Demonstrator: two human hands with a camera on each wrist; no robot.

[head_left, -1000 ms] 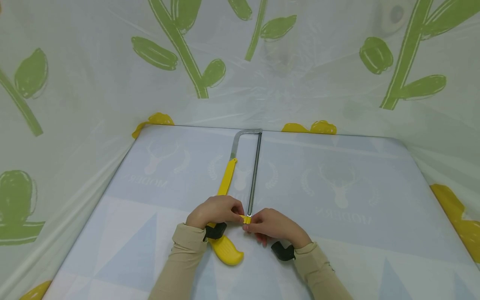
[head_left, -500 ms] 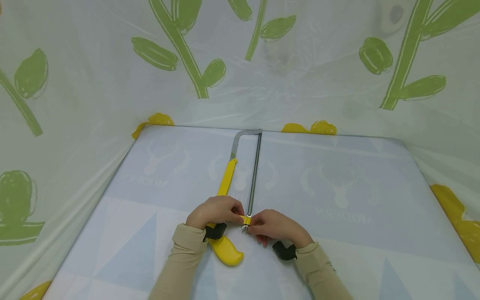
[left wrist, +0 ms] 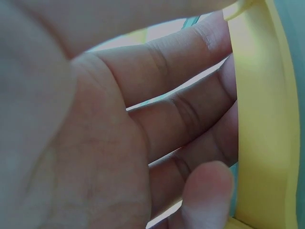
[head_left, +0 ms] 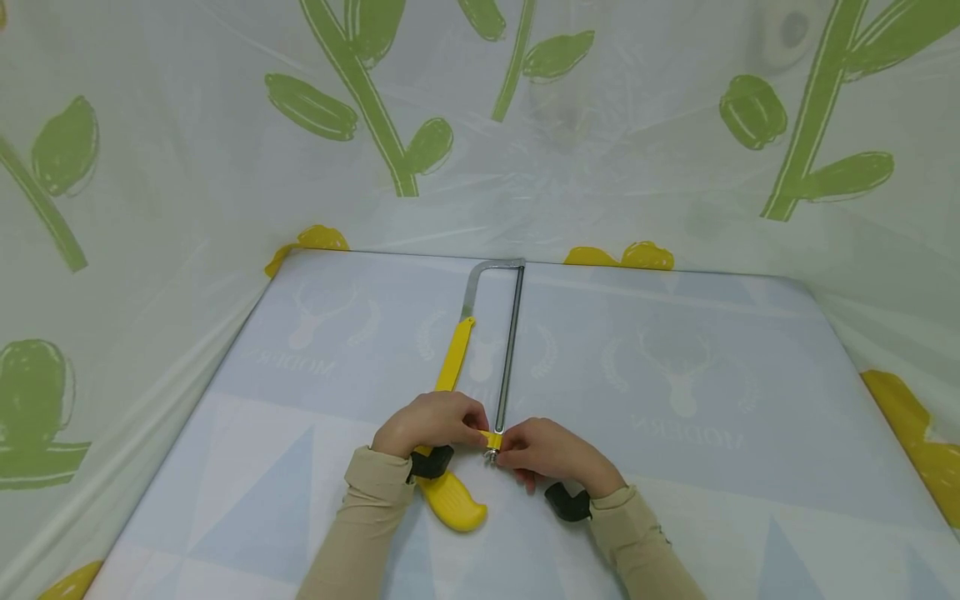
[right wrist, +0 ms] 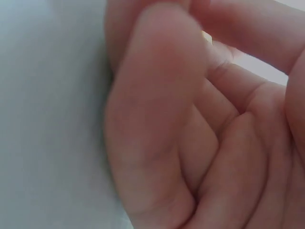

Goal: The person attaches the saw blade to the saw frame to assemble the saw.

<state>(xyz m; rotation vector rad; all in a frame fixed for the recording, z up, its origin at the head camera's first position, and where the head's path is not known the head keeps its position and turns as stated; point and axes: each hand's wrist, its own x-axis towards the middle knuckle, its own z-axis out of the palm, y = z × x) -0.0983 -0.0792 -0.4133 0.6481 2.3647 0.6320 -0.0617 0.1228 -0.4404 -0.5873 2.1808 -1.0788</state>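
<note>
A hacksaw lies on the table in the head view, its grey metal frame end [head_left: 470,287] at the far side and its yellow handle [head_left: 456,502] nearest the person. Its long, narrow blade [head_left: 510,350] runs along the right side. My left hand [head_left: 435,419] grips the yellow part at the blade's near end, with the arm crossing over the handle. In the left wrist view, fingertips reach behind the yellow frame [left wrist: 264,124]. My right hand [head_left: 555,452] has thumb and index finger at the small silver wing nut [head_left: 491,457]; in the right wrist view its fingers [right wrist: 152,105] are curled.
The table [head_left: 720,508] has a pale cover with blue triangles and deer prints. White sheeting [head_left: 630,167] with green leaf prints stands around its back and sides. The saw's far end reaches the table's back edge.
My right thumb has shifted slightly right, uncovering the wing nut it hid a second ago; the nut's wings look a little turned. The left hand and the hacksaw have stayed in place.
</note>
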